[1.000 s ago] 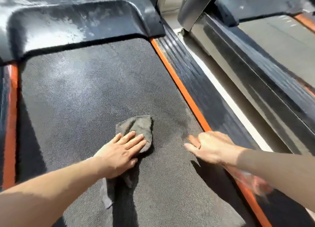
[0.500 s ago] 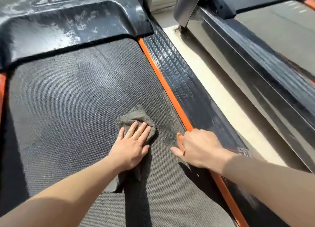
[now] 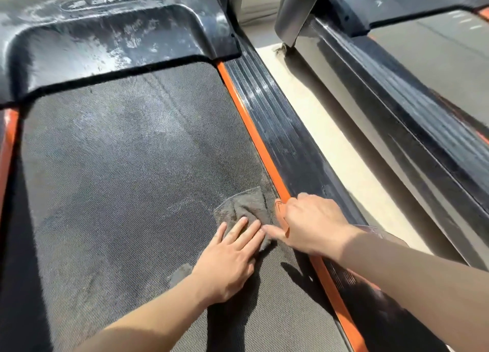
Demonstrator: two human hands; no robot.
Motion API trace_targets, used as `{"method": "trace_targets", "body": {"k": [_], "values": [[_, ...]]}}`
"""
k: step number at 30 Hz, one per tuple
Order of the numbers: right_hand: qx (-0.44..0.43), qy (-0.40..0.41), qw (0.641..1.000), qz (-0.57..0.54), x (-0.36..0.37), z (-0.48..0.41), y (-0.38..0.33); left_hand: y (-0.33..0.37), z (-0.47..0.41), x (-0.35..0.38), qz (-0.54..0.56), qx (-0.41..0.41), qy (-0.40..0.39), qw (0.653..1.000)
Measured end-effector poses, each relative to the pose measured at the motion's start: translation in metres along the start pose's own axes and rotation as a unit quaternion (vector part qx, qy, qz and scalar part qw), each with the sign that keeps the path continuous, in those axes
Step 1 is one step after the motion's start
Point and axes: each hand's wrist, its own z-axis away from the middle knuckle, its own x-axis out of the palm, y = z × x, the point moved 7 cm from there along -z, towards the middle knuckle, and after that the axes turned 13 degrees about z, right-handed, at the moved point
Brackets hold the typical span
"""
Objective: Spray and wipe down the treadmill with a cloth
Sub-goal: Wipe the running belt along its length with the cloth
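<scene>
Belt, cloth, spray bottle; second treadmill alongside

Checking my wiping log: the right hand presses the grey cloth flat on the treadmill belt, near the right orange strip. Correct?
No: the head view shows the left hand pressing the grey cloth flat on the treadmill belt, near the right orange strip. The right hand grips a spray bottle.

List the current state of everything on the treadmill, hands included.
Belt: patchy, damp-looking smears.
Cover: streaked, whitish residue.
Cloth: bunched, near belt's right edge.
Bottle: held, mostly hidden.
Left hand: flat, pressing cloth.
Right hand: gripping bottle.
</scene>
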Motion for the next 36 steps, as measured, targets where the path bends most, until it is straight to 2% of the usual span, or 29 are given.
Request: {"method": "trace_targets", "body": {"k": [3,7,10,14,19,21,24,28,32,36], "values": [[0.006,-0.001,1.0,-0.027,-0.001,0.005,0.004,0.014,0.011,0.01,-0.023,0.021,-0.006,0.999],[-0.012,-0.022,0.999,-0.03,0.004,0.015,-0.001,-0.002,0.006,0.004,-0.017,0.028,-0.04,0.999],[0.005,-0.032,0.999,-0.036,0.01,0.019,-0.001,-0.021,-0.009,-0.013,-0.029,-0.042,-0.011,0.999],[0.031,-0.044,0.997,-0.046,0.012,0.023,-0.002,-0.054,-0.042,-0.042,0.019,-0.166,0.017,0.986],[0.059,-0.003,0.996,-0.065,0.004,0.019,0.003,-0.052,-0.083,-0.048,0.104,-0.202,0.009,0.974],[0.046,0.015,0.995,-0.085,-0.001,0.017,0.002,-0.047,-0.086,-0.045,0.086,-0.185,0.027,0.979],[0.06,0.029,0.992,-0.103,-0.004,0.013,0.007,-0.033,-0.073,-0.03,0.032,-0.111,0.025,0.993],[0.089,0.017,0.989,-0.116,0.003,0.006,0.013,0.004,-0.043,-0.006,0.057,-0.026,0.002,0.998],[0.047,0.018,0.995,-0.088,0.005,0.01,0.002,0.039,-0.005,0.016,0.084,0.073,-0.04,0.993],[0.011,0.013,0.996,-0.083,0.005,0.019,-0.011,0.034,0.005,0.014,0.078,0.118,-0.074,0.987]]}}
